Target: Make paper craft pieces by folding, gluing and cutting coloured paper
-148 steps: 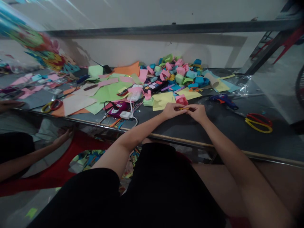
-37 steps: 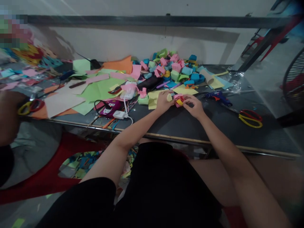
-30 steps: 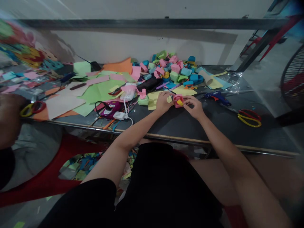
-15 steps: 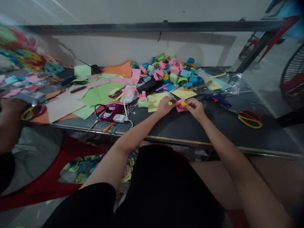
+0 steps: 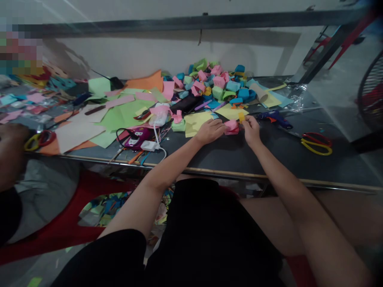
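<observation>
On the dark table a small folded pink paper box [image 5: 231, 128] sits between my two hands. My left hand [image 5: 210, 130] is closed, its fingertips gripping the box at its left side. Pinched between the thumb and fingers of my right hand [image 5: 251, 129] is a small yellow paper piece [image 5: 241, 117], held up just beyond the box's right end and apart from it. Left of my left hand stands a green paper box [image 5: 178, 126] with a pink strip on top. A yellow sheet [image 5: 196, 122] lies right behind that hand.
A heap of folded paper boxes [image 5: 220, 81] lies against the wall. A blue glue gun [image 5: 275, 118] and scissors [image 5: 316, 144] are to the right. A purple power socket [image 5: 138, 138] with cables stands left. Another person's hand [image 5: 13, 137] is at the far left near scissors [image 5: 40, 140].
My right hand has drawn the yellow paper piece off the pink box, up and to the right. The left hand stays at the box. My view has shifted slightly.
</observation>
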`<state>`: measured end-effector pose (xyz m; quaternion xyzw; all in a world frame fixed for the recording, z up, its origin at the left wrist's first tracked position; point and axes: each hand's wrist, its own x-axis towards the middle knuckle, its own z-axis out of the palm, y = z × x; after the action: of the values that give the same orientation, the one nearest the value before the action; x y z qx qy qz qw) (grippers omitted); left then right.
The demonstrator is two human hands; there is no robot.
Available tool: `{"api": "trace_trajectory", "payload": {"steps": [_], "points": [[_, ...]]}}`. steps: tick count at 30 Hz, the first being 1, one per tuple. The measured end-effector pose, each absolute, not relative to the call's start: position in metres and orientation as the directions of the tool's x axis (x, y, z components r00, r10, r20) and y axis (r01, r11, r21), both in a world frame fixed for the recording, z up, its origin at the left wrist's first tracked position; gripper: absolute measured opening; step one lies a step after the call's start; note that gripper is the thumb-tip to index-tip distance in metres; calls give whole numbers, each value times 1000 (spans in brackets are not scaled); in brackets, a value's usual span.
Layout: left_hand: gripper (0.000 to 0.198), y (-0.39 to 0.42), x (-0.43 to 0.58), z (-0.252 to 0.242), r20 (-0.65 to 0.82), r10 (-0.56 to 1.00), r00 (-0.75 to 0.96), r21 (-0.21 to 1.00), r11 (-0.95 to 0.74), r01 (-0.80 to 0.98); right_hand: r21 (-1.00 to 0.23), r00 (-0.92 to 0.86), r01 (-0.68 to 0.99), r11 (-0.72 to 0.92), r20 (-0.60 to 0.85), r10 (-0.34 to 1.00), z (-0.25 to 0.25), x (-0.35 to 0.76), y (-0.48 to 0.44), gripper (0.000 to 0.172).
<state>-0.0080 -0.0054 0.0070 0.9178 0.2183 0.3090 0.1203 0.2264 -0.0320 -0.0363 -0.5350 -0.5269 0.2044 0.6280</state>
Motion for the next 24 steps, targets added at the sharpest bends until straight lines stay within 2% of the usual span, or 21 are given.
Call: {"api": "trace_trajectory", "payload": {"steps": [4,9,12,15,20,24], "points": [[18,-10,-4,5,515,472,716,327,-880,345,-893,345,332,303,414,842,-31,223,-37,31],[27,-5,-3,-4,539,324,778,83,-939,334,-885,351,369,283,414,840,-24,221,-43,30],[29,0,-3,-9,588,276,760,11,-943,334,-917,351,302,262,362,863,-21,217,-45,30],[28,6,-2,-13,633,326,702,89,-932,353,-933,329,239,270,339,881,-19,214,-46,29],[20,16,-4,-15,620,548,561,371,-835,407,-925,277,243,294,356,893,-17,212,-48,33],[52,22,-6,-20,538,667,516,567,-739,364,-906,208,265,329,387,898,-15,211,-52,33]]}}
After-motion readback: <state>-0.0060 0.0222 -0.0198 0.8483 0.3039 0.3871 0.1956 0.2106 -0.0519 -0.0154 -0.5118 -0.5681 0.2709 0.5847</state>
